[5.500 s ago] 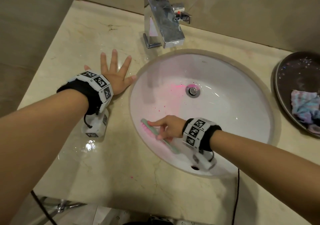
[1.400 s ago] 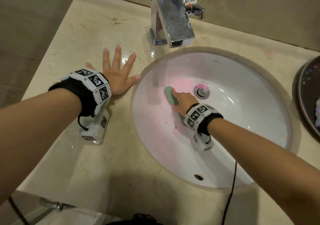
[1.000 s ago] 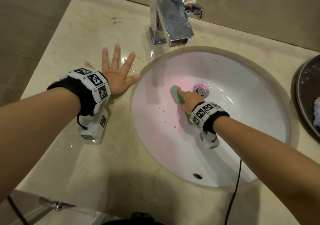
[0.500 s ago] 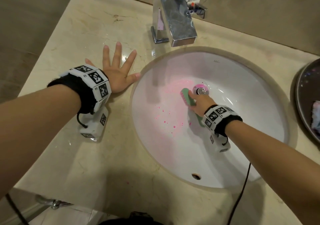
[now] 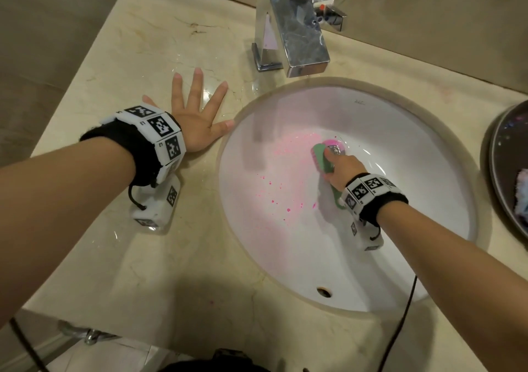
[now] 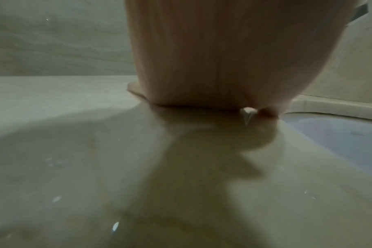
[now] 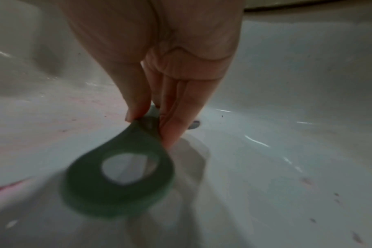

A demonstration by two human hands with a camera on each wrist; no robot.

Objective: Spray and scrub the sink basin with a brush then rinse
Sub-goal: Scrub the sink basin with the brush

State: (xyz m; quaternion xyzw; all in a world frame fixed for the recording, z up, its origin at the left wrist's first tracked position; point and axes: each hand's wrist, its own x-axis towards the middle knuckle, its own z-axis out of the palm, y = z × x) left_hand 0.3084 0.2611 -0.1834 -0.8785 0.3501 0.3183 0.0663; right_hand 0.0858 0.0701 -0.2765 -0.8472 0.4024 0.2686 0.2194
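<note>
A white oval sink basin (image 5: 400, 200) holds pink spray smears and spots on its left slope. My right hand (image 5: 341, 168) grips a green scrub brush (image 5: 323, 158) with pink bristles, its head pressed against the basin right beside the drain (image 5: 335, 149). In the right wrist view my fingers (image 7: 174, 120) pinch the brush handle (image 7: 119, 181), whose looped end points back at the camera. My left hand (image 5: 197, 120) lies flat with spread fingers on the marble counter (image 5: 160, 263), just left of the basin rim. The left wrist view shows only the heel of that hand (image 6: 223, 58).
A chrome faucet (image 5: 294, 31) stands at the back, over the basin's far edge. A dark round tray (image 5: 503, 171) with a crumpled cloth (image 5: 521, 194) sits at the right edge. Walls close off the left and back. A black cable (image 5: 400, 328) hangs below my right forearm.
My right hand has carried the brush from the basin's left slope rightward to the drain, spreading the pink. The left hand stays flat on the counter.
</note>
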